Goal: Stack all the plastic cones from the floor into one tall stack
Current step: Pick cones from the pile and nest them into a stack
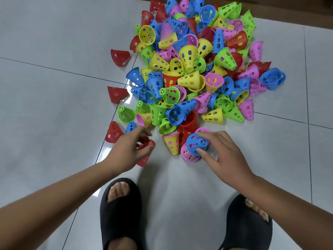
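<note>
A big pile of perforated plastic cones (194, 65) in red, blue, yellow, green and pink covers the white tiled floor ahead of me. My left hand (129, 148) grips a red cone (145, 154) at the pile's near edge, its fingers partly hiding it. My right hand (221, 150) pinches a blue cone (195, 144) between thumb and fingers, just above a pink cone (188, 155) lying on its side. A pink and yellow cone (172, 144) stands between my hands.
Loose red cones (119, 57) lie apart on the left side of the pile. My two feet in black slippers (120, 212) stand near the bottom of the view. A dark wooden edge (281, 10) runs along the far top right. White floor tiles (45, 87) spread to the left.
</note>
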